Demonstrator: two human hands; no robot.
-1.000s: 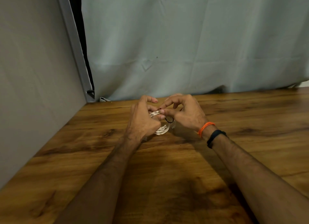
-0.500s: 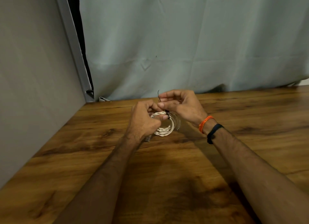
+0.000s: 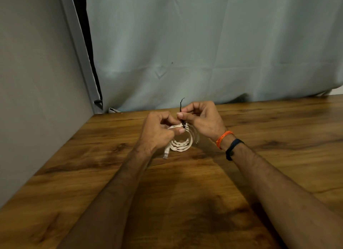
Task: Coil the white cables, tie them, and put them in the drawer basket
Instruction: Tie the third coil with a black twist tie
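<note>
A coiled white cable point(image 3: 182, 144) is held just above the wooden table point(image 3: 185, 193) near its far edge, with a connector end point(image 3: 166, 152) hanging at the lower left. My left hand point(image 3: 157, 133) grips the coil's top left with curled fingers. My right hand point(image 3: 202, 118) pinches a thin black tie point(image 3: 181, 105) that wraps the coil's top; the tie's free end sticks up above my fingers. The drawer basket is not in view.
A grey panel wall point(image 3: 37, 100) closes off the left side of the table. A pale curtain point(image 3: 204, 44) hangs behind the far edge. Orange and black bands point(image 3: 229, 144) sit on my right wrist.
The black tie was a small loop at the coil; now it is pulled snug with its end standing upward. My right hand rose slightly, and the coil shows more between my hands.
</note>
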